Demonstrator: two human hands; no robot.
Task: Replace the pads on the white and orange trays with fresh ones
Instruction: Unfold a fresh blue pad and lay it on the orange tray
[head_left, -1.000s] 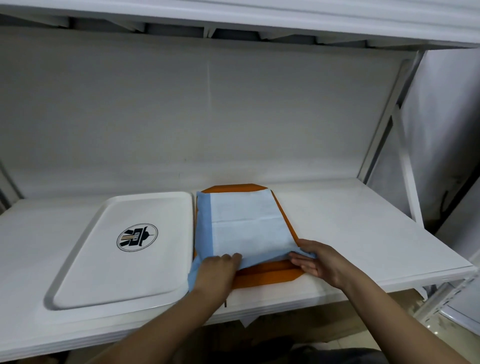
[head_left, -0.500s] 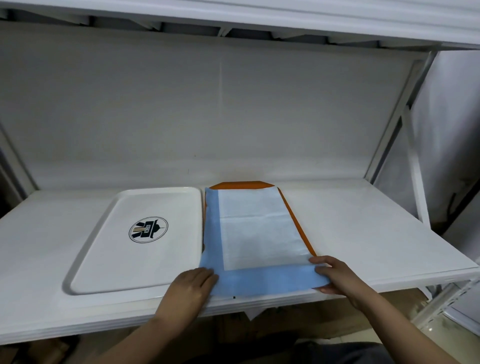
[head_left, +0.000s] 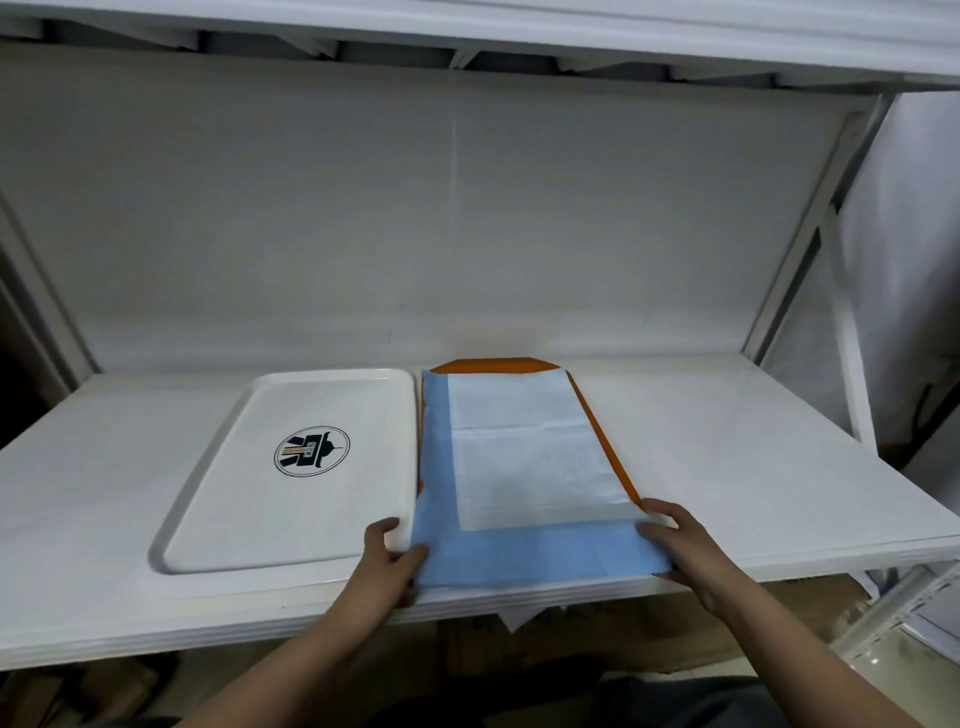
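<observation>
Blue-bordered pad (head_left: 519, 467) flat over orange tray (head_left: 605, 441), beside bare white tray (head_left: 234, 499)

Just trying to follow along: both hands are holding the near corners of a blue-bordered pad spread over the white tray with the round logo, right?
Not quite. The head view shows the blue-bordered pad lying over the flat orange tray, not the white tray with the round logo, which sits bare beside it. The left hand and right hand do hold its near corners.

one head cam, looks fwd and down – close over white shelf (head_left: 727, 441), hands at bottom edge
</observation>
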